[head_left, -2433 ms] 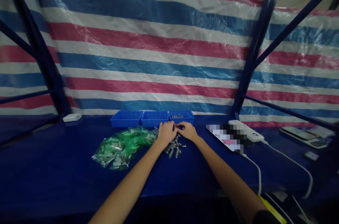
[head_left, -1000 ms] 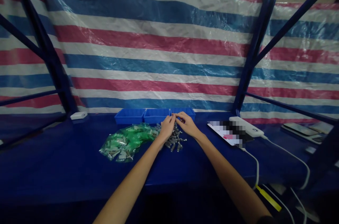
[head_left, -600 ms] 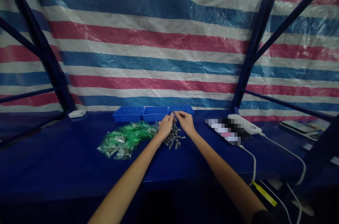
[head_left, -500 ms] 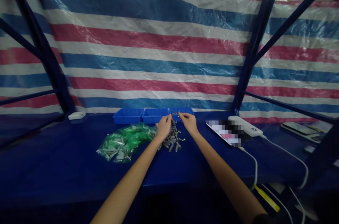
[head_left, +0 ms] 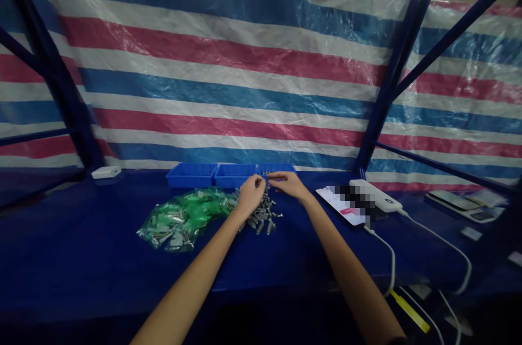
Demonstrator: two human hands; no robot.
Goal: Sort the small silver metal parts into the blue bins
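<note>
My left hand (head_left: 252, 193) is closed in a pinch just above a pile of small metal screws and cylindrical fittings (head_left: 264, 214). Whatever lies between its fingertips is too small to make out. Fingers of my right hand (head_left: 289, 184) stretch leftward, close to the left fingertips, with the thumb a little apart and nothing visible in them. Behind the hands stand three blue bins: a left one (head_left: 191, 176), a middle one (head_left: 234, 177) and a right one (head_left: 287, 168), partly covered by my right hand, with small metal parts inside.
A clear-and-green plastic bag of parts (head_left: 179, 220) lies left of the pile. To the right are a phone (head_left: 340, 206), a white power bank (head_left: 375, 196) and white cables (head_left: 432, 236). A white box (head_left: 106, 172) sits at the far left. Blue posts (head_left: 379, 111) flank a striped sheet.
My right hand has moved left from the right bin to beside my left hand, its fingers straightening out. My left hand stays over the pile. The view has shifted slightly.
</note>
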